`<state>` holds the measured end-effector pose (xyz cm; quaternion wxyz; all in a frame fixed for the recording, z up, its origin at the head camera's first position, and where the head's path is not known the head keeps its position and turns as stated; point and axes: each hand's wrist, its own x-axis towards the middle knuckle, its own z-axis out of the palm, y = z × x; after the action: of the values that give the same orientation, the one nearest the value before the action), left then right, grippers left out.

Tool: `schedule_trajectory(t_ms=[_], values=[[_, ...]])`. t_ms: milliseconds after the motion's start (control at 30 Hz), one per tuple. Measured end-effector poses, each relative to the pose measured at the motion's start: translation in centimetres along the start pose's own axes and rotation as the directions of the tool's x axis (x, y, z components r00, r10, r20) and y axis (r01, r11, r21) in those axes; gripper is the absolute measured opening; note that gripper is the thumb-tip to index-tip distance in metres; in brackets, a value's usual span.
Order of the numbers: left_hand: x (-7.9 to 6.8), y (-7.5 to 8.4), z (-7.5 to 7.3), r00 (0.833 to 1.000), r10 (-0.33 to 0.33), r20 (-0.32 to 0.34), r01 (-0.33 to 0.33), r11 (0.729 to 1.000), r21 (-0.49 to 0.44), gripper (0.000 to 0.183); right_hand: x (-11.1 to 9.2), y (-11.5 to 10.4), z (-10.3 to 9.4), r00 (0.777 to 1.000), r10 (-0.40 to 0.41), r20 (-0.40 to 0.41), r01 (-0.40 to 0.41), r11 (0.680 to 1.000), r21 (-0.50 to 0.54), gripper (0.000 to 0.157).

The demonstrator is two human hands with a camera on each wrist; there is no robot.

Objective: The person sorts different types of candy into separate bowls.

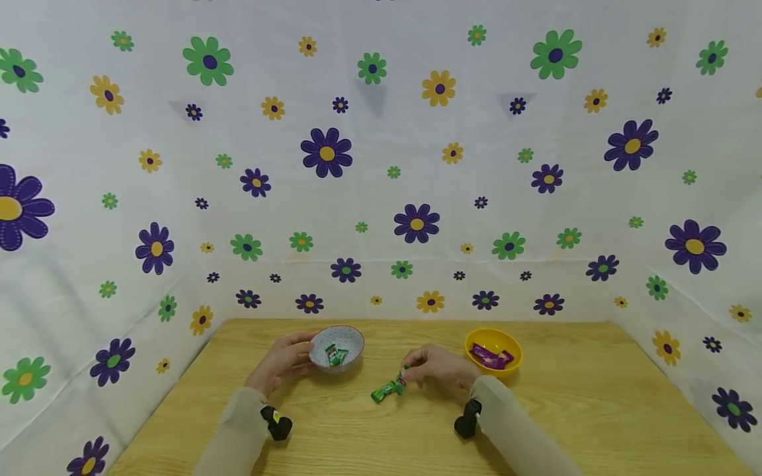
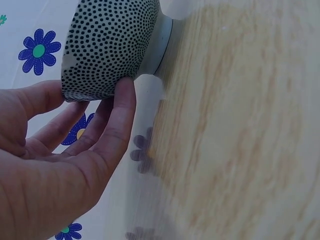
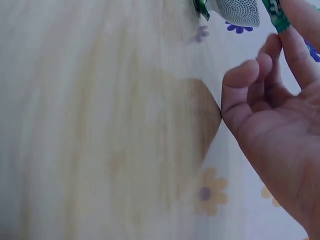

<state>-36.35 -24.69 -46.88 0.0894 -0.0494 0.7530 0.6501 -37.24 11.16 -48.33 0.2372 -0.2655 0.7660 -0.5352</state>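
My left hand (image 1: 286, 362) holds a dotted bowl (image 1: 354, 342) by its left side, with thumb and fingers against the outer wall (image 2: 112, 45) in the left wrist view. Inside the bowl lie a few green-wrapped candies (image 1: 335, 356). Just right of it, my right hand (image 1: 442, 365) pinches a green-wrapped candy (image 1: 401, 379) between thumb and index finger, the other fingers curled. Another green candy (image 1: 383, 393) lies on the table below and left of the pinched one, overlapped by it in the head view.
A yellow bowl (image 1: 516, 365) with purple-wrapped candies (image 1: 489, 357) stands behind the right wrist. The wooden table (image 1: 369, 443) ends at a white flowered cloth (image 1: 381, 291) at the back and sides. Each wrist carries a black strapped device (image 1: 467, 419).
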Motion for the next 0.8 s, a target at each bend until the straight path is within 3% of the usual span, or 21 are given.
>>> schedule_trajectory(t_ms=[167, 333, 567, 800], values=[[0.5, -0.1, 0.3, 1.0, 0.002, 0.012, -0.002, 1.0, 0.01, 0.043, 0.1, -0.2, 0.4, 0.997, 0.011, -0.081, -0.012, 1.0, -0.002, 0.022], [0.4, -0.4, -0.1, 1.0, 0.003, 0.013, -0.003, 1.0, 0.01, 0.043, 1.2, -1.1, 1.3, 0.995, 0.011, -0.096, -0.011, 1.0, -0.003, 0.021], [-0.3, -0.7, -0.4, 1.0, -0.002, 0.0, 0.002, 1.0, 0.031, 0.043, 2.7, -2.2, 2.9, 0.992, 0.023, -0.122, -0.015, 0.998, 0.061, 0.02], [0.3, -0.2, 0.0, 1.0, 0.006, 0.01, -0.005, 1.0, -0.002, 0.043, 4.1, -3.1, 3.6, 0.979, 0.035, -0.199, -0.008, 0.991, 0.136, 0.022]])
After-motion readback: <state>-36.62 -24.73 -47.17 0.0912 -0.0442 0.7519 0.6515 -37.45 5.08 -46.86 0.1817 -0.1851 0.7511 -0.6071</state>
